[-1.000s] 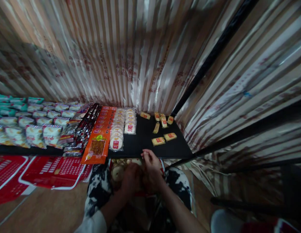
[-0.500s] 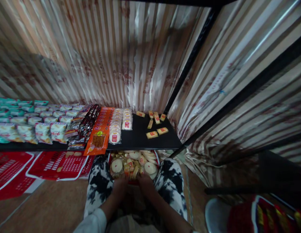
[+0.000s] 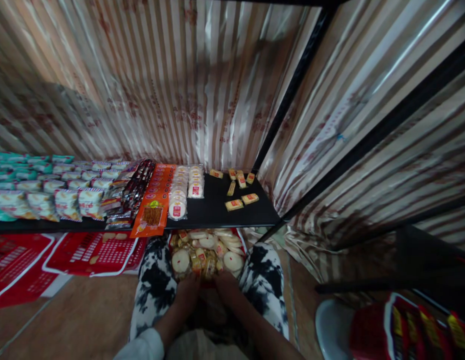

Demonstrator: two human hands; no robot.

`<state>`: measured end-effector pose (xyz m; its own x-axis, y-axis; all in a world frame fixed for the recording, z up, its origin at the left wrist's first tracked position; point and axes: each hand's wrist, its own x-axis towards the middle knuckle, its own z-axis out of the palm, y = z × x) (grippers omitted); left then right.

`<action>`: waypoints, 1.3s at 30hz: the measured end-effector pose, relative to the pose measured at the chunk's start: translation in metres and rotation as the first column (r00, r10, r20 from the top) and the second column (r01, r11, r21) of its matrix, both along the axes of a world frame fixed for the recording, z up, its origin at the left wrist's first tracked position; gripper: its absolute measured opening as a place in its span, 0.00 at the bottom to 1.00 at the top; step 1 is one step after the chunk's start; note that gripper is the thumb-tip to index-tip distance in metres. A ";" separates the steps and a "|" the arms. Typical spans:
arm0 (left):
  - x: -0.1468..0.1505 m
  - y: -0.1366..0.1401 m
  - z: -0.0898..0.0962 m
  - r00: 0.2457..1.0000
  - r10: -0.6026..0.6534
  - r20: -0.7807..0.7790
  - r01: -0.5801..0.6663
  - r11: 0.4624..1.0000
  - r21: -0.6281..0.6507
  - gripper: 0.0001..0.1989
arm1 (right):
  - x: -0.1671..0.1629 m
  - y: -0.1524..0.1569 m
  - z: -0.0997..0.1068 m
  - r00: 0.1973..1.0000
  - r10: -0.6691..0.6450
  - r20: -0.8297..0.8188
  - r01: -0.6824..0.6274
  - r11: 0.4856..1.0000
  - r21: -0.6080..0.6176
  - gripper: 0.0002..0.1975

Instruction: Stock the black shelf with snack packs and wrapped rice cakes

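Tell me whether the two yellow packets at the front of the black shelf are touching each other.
Apart. The head view shows a strip of black shelf between the left yellow packet and the right yellow packet.

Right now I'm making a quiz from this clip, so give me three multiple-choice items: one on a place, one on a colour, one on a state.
1. Where does the container of snacks sit?
A. on the black shelf
B. between the person's knees
C. on the white stool

2. What colour is the long packet overhanging the black shelf?
A. orange
B. blue
C. green

3. How do the hands stand?
A. raised over the shelf
B. both low at the container's near edge
C. one on the curtain

Answers: 1 B, it lies between the patterned trouser legs, below the shelf edge. 2 A, its wrapper is orange. 3 B, the left hand and right hand meet the container's near side.
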<state>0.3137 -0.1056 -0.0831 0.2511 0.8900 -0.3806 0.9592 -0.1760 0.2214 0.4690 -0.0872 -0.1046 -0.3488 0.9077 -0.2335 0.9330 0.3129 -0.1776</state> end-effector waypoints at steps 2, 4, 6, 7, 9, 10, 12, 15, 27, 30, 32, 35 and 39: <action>-0.002 0.002 0.003 1.000 0.000 0.015 0.000 1.000 -0.023 0.22 | 0.000 0.005 0.008 0.998 0.001 0.059 0.004 0.997 -0.073 0.14; -0.005 0.005 0.007 0.999 -0.005 0.039 0.007 0.999 -0.047 0.20 | 0.001 0.013 0.019 0.998 0.004 0.060 0.004 0.991 -0.135 0.13; -0.007 0.011 0.013 0.997 -0.020 0.074 0.024 0.998 -0.050 0.17 | 0.000 0.026 0.031 1.000 -0.008 -0.008 0.007 0.992 -0.126 0.12; -0.008 0.014 0.017 0.995 -0.013 0.097 0.018 0.999 -0.043 0.17 | -0.002 0.035 0.038 0.998 -0.020 -0.051 0.015 0.995 -0.095 0.13; -0.010 0.024 0.025 0.988 0.047 0.150 -0.042 0.998 -0.035 0.17 | -0.009 0.053 0.049 0.990 -0.038 -0.139 0.036 0.999 -0.014 0.14; -0.010 0.030 0.030 0.979 0.103 0.175 -0.097 0.994 -0.041 0.17 | -0.013 0.063 0.053 0.982 -0.032 -0.188 0.040 0.998 0.041 0.13; -0.012 0.042 0.037 0.953 0.225 0.201 -0.214 0.974 -0.076 0.19 | -0.024 0.081 0.056 0.973 0.014 -0.231 0.019 0.990 0.138 0.13; -0.015 0.056 0.040 0.909 0.330 0.254 -0.313 0.944 -0.106 0.17 | -0.039 0.104 0.046 0.978 0.072 -0.198 -0.038 0.984 0.173 0.15; -0.027 0.066 0.016 0.764 0.449 0.463 -0.430 0.890 -0.154 0.15 | -0.035 0.106 0.028 0.971 0.010 -0.239 0.034 0.982 0.183 0.16; -0.028 0.067 0.017 0.701 0.489 0.518 -0.502 0.855 -0.128 0.15 | -0.028 0.094 0.037 0.936 -0.026 -0.350 0.108 0.970 0.216 0.16; -0.026 0.070 0.020 0.647 0.537 0.542 -0.568 0.813 -0.126 0.16 | -0.024 0.088 0.042 0.876 -0.079 -0.476 0.200 0.957 0.209 0.16; -0.018 0.075 0.029 0.495 0.611 0.618 -0.617 0.748 -0.245 0.19 | -0.021 0.083 0.048 0.657 -0.212 -0.723 0.356 0.933 0.051 0.16; -0.004 0.080 0.042 0.236 0.628 0.742 -0.541 0.719 -0.437 0.21 | -0.018 0.079 0.051 0.267 -0.366 -0.892 0.385 0.889 -0.249 0.17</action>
<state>0.3093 -0.0252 -0.0415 -0.1145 0.9112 -0.3958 0.1423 0.4093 0.9012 0.4513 -0.0079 -0.0533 0.0496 0.9988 -0.0034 0.2127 -0.0139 -0.9770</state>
